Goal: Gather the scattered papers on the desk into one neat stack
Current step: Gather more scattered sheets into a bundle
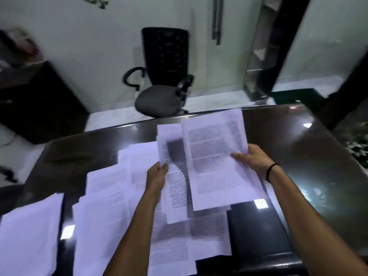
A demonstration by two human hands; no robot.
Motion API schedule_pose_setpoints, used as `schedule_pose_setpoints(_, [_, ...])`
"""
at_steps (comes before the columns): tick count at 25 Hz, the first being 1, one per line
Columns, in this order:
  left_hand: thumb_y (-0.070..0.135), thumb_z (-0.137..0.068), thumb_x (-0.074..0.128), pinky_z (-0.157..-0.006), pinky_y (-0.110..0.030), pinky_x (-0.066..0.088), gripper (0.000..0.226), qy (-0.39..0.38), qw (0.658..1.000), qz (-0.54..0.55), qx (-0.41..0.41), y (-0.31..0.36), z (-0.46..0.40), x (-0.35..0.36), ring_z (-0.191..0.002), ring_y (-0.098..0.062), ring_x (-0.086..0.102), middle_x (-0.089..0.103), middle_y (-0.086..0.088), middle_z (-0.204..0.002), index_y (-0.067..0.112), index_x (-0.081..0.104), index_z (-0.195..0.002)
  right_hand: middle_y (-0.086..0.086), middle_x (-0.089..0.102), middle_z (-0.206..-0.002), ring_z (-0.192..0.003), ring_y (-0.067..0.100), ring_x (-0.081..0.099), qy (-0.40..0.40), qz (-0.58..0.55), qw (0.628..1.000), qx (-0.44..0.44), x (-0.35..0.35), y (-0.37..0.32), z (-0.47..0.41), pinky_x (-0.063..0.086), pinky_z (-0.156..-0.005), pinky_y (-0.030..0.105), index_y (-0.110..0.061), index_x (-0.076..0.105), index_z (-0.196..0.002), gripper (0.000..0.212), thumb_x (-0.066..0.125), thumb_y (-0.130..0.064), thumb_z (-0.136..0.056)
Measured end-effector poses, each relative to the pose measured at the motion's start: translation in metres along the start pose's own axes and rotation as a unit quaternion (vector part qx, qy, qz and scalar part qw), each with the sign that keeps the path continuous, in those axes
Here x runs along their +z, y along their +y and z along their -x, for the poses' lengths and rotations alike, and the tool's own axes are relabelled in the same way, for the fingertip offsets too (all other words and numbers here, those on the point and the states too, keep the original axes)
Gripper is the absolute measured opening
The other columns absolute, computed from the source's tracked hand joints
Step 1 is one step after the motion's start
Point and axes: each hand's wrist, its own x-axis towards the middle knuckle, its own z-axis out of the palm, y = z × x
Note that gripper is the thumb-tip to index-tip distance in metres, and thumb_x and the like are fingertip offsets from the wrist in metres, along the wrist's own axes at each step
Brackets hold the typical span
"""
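Printed white papers lie scattered over the dark glossy desk (pixel 298 140). My left hand (pixel 157 177) pinches the left edge of a bundle of sheets (pixel 175 176) lifted above the desk. My right hand (pixel 252 156) grips the right edge of another printed sheet (pixel 215 156), held up and overlapping the left bundle. Below them more loose papers (pixel 111 208) spread across the desk's left and middle, overlapping one another. A separate pile of papers (pixel 29 236) sits at the near left corner.
A black office chair (pixel 163 76) stands beyond the desk's far edge against a pale wall. A dark cabinet (pixel 39 100) stands at the left. A dark door frame (pixel 282 46) rises at the right. The desk's right half shows bare reflective surface.
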Motion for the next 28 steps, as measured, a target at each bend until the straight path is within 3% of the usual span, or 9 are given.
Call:
schedule_pose_setpoints(6, [0.030, -0.107, 0.045, -0.104, -0.029, 0.042, 0.030, 0.038, 0.988, 0.100, -0.115, -0.052, 0.052, -0.057, -0.130, -0.022, 0.053, 0.056, 0.006, -0.134, 0.025, 0.053, -0.136, 0.003, 0.076, -0.089, -0.070, 0.007, 0.071, -0.122, -0.044, 0.991, 0.034, 0.139, 0.035, 0.014, 0.056, -0.062, 0.018, -0.011, 0.064, -0.096, 0.022, 0.058, 0.009, -0.089])
schedule_pose_setpoints(9, [0.054, -0.100, 0.048, -0.117, -0.033, 0.032, 0.057, 0.078, 0.977, 0.139, -0.143, -0.097, 0.063, -0.112, -0.138, -0.014, 0.043, 0.042, 0.011, -0.151, 0.026, 0.042, -0.150, 0.018, 0.074, -0.093, -0.075, 0.022, 0.071, -0.189, 0.008, 0.978, 0.084, 0.215, 0.062, 0.016, 0.061, -0.068, 0.037, -0.004, 0.062, -0.096, 0.023, 0.057, 0.010, -0.078])
schedule_pose_setpoints(12, [0.025, -0.098, 0.064, -0.099, -0.036, 0.053, 0.037, 0.102, 0.986, 0.077, -0.107, -0.133, 0.063, -0.172, -0.114, -0.017, 0.065, 0.065, -0.001, -0.134, 0.025, 0.057, -0.135, 0.022, 0.068, -0.109, -0.095, 0.035, 0.067, -0.232, 0.046, 0.964, 0.117, 0.285, 0.085, 0.014, 0.057, -0.081, 0.055, -0.002, 0.058, -0.107, 0.045, 0.055, -0.001, -0.062])
schedule_pose_setpoints(14, [0.011, -0.091, 0.071, -0.086, -0.034, 0.057, 0.035, 0.146, 0.982, 0.031, -0.114, -0.144, 0.058, -0.216, -0.098, -0.020, 0.070, 0.073, -0.005, -0.115, 0.016, 0.065, -0.126, 0.018, 0.066, -0.108, -0.096, 0.032, 0.064, -0.217, 0.072, 0.967, 0.113, 0.331, 0.080, 0.022, 0.057, -0.080, 0.047, -0.003, 0.056, -0.105, 0.034, 0.053, 0.006, -0.073])
schedule_pose_setpoints(17, [0.007, -0.089, 0.072, -0.074, -0.031, 0.054, 0.021, 0.171, 0.976, -0.013, -0.133, -0.152, 0.040, -0.274, -0.089, -0.020, 0.069, 0.074, -0.011, -0.112, 0.013, 0.069, -0.108, 0.015, 0.061, -0.110, -0.096, 0.028, 0.059, -0.194, 0.136, 0.966, 0.103, 0.386, 0.069, 0.029, 0.052, -0.083, 0.042, -0.006, 0.052, -0.108, 0.024, 0.052, 0.000, -0.085])
schedule_pose_setpoints(20, [0.011, -0.093, 0.070, -0.064, -0.025, 0.049, 0.017, 0.173, 0.974, -0.049, -0.135, -0.156, 0.022, -0.312, -0.084, -0.015, 0.065, 0.071, -0.008, -0.109, 0.015, 0.066, -0.109, 0.013, 0.056, -0.130, -0.113, 0.031, 0.056, -0.198, 0.162, 0.958, 0.130, 0.425, 0.072, 0.029, 0.048, -0.093, 0.039, -0.008, 0.048, -0.128, 0.040, 0.055, -0.016, -0.089])
schedule_pose_setpoints(22, [0.016, -0.092, 0.070, -0.067, -0.025, 0.047, 0.027, 0.163, 0.971, -0.116, -0.132, -0.158, 0.016, -0.323, -0.087, -0.015, 0.063, 0.069, -0.006, -0.112, 0.012, 0.063, -0.118, 0.011, 0.059, -0.127, -0.109, 0.028, 0.057, -0.163, 0.192, 0.958, 0.135, 0.440, 0.070, 0.031, 0.045, -0.088, 0.033, -0.011, 0.050, -0.127, 0.041, 0.061, -0.022, -0.089])
schedule_pose_setpoints(25, [0.024, -0.084, 0.078, -0.088, -0.037, 0.051, 0.062, 0.161, 0.936, -0.305, -0.073, -0.173, 0.012, -0.328, -0.109, -0.027, 0.059, 0.057, -0.009, -0.131, 0.015, 0.050, -0.138, 0.011, 0.054, -0.124, -0.114, 0.028, 0.050, -0.059, 0.303, 0.945, 0.104, 0.450, 0.068, 0.033, 0.038, -0.096, 0.034, -0.016, 0.051, -0.123, 0.052, 0.072, -0.038, -0.081])
schedule_pose_setpoints(28, [0.036, -0.080, 0.080, -0.094, -0.043, 0.052, 0.075, 0.077, 0.903, -0.422, -0.014, -0.191, 0.008, -0.328, -0.123, -0.028, 0.052, 0.046, -0.004, -0.140, 0.023, 0.048, -0.146, 0.014, 0.046, -0.135, -0.119, 0.032, 0.051, -0.017, 0.257, 0.957, 0.135, 0.456, 0.065, 0.032, 0.041, -0.096, 0.033, -0.014, 0.041, -0.135, 0.072, 0.077, -0.040, -0.078])
